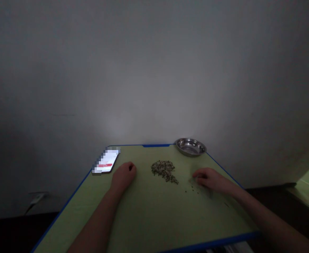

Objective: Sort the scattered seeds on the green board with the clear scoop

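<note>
Loosely heaped, a pile of small speckled pieces [162,168] between two bare hands

On a pale green tabletop [149,214] with blue edging, the pile lies near the middle, towards the far side; the pieces look like seeds or beans, too small to identify. The left hand [124,176] rests to its left, curled into a loose fist, with nothing visible in it. The right hand [207,178] is to the right, fingers bent and partly closed beside a few stray pieces [192,187]; whether it pinches any cannot be told. A shiny metal bowl [190,150] sits at the far right corner.

The likeliest mishap is spilling: a sweep of either forearm could scatter the pile, and dim light makes strays easy to miss. A knock could tip the bowl off its corner. The phone [108,161], close to the left edge, might be nudged over.

No brand or label is readable; the phone's lit screen shows a red band, its wording partly pixelated and illegible.
</note>
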Demonstrator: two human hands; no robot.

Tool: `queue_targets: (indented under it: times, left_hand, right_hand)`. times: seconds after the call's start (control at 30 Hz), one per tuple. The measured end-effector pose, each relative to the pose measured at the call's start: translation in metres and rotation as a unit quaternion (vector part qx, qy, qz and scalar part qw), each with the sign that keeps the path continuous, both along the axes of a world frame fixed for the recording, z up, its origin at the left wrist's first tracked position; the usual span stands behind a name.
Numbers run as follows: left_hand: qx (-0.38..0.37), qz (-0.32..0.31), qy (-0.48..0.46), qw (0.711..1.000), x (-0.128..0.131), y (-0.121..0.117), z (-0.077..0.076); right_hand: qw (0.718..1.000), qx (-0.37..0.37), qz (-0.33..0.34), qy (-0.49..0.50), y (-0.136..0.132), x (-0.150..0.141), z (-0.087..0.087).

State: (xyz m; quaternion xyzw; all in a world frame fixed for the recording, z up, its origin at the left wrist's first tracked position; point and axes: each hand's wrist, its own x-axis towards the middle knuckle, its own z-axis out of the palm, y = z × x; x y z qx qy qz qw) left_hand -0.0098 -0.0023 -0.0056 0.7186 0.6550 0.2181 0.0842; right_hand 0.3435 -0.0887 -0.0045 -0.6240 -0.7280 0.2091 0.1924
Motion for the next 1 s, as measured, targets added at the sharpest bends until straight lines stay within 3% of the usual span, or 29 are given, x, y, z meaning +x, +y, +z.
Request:
queue_targets:
  times: [0.43, 1.0]
  left_hand:
    - [0.000, 0.002, 0.010, 1.000, 0.001, -0.002, 0.002]
    - [-0.005, 0.005, 0.000, 1.000, 0.002, -0.002, 0.002]
  right_hand:
    - [0.996, -0.014, 0.083, 0.038, -0.016, -0.053, 0.006]
    - [0.988, -0.030, 0.151, 0.032, -0.048, -0.092, 0.013]
